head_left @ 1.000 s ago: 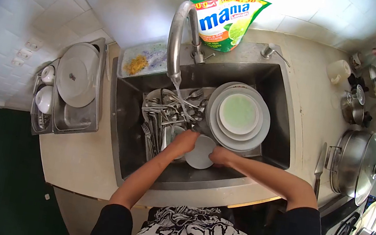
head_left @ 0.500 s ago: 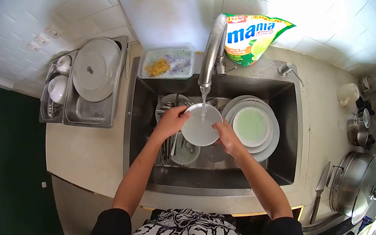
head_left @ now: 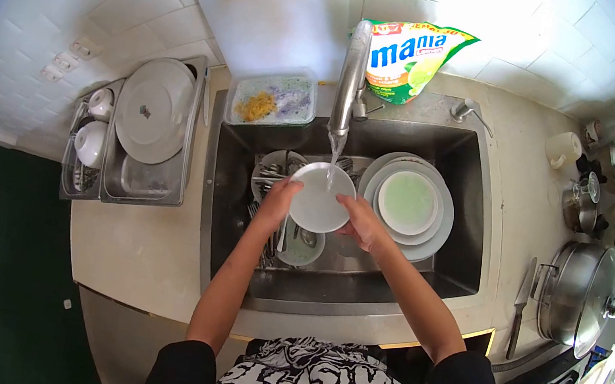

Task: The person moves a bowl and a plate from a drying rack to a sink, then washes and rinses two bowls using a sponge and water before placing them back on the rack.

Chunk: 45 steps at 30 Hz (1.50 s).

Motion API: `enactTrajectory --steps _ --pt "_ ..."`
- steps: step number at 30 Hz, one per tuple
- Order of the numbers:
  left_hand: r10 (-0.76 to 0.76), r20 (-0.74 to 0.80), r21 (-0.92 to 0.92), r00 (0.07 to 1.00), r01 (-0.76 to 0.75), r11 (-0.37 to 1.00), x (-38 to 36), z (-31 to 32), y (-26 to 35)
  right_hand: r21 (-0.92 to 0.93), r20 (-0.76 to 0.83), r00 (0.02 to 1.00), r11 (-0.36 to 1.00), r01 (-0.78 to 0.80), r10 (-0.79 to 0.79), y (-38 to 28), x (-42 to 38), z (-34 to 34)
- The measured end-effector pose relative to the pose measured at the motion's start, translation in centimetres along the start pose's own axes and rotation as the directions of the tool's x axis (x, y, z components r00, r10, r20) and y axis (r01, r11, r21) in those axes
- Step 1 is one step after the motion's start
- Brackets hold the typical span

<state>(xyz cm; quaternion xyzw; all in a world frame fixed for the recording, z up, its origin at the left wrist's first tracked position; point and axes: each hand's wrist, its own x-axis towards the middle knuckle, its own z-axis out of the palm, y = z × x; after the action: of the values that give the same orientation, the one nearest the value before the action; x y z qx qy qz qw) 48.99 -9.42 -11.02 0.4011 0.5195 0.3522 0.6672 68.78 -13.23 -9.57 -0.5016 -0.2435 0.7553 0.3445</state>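
Metal tray (head_left: 144, 182): stood on the counter at far left, with a large plate (head_left: 151, 111) leaning in it and two white cups beside the plate.
Shallow container (head_left: 270, 123): sat at the sink's back-left corner, a yellow-orange patch among suds inside.
Cutlery (head_left: 270, 172): lay heaped in the left part of the sink (head_left: 473, 210).
Left hand (head_left: 276, 201): gripped the left edge of the white bowl.
Lower bowl (head_left: 301, 254): rested in the sink, a spoon inside.
White bowl (head_left: 319, 211): was held between both hands, above the sink, under running water.
Faucet (head_left: 350, 78): poured into the white bowl.
Right hand (head_left: 362, 226): gripped the opposite edge, thumb over the rim.
Detergent pouch (head_left: 407, 71): stood behind the sink.
Plate stack (head_left: 437, 237): sat in the sink, a greenish dish on top.
Knife (head_left: 522, 302): lay on the counter beside the pot (head_left: 564, 301).
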Motion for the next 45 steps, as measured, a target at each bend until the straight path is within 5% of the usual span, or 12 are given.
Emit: enactTrajectory --steps 7,22,26,30,33,39,45 --pt "0.025 0.056 0.118 0.998 -0.031 0.993 1.3 1.6 -0.1 -0.047 -0.092 0.995 0.998 0.030 -0.035 -0.2 -0.1 -2.1" --pt "0.012 0.008 0.104 1.000 -0.012 0.994 0.5 1.0 0.0 -0.049 0.015 0.999 0.998 0.034 -0.033 -0.3 -1.0 -1.4" --pt "0.060 -0.047 0.236 0.997 -0.048 0.971 -0.2 1.4 1.0 -0.153 -0.123 0.986 0.984 0.094 -0.113 -0.9 -2.4 -0.6" --pt "0.312 -0.187 0.634 0.932 -0.127 0.762 -1.8 2.5 4.2 -0.116 -0.106 0.982 0.983 0.143 -0.155 1.0 -1.4 -1.7" --pt "0.446 -0.111 0.838 0.888 -0.158 0.522 -3.1 2.9 5.8 -0.125 -0.081 0.987 0.984 0.128 -0.139 1.7 -1.4 -1.9" --pt "0.574 -0.086 0.975 0.814 -0.049 0.217 -6.3 5.0 7.1 -0.300 -0.074 0.965 0.928 0.221 -0.253 2.1 -1.7 -0.8" --pt "0.621 -0.161 0.970 0.767 0.007 0.243 -7.5 3.4 7.0 -0.606 0.004 0.925 0.735 0.304 -0.379 1.8 -2.7 0.9"
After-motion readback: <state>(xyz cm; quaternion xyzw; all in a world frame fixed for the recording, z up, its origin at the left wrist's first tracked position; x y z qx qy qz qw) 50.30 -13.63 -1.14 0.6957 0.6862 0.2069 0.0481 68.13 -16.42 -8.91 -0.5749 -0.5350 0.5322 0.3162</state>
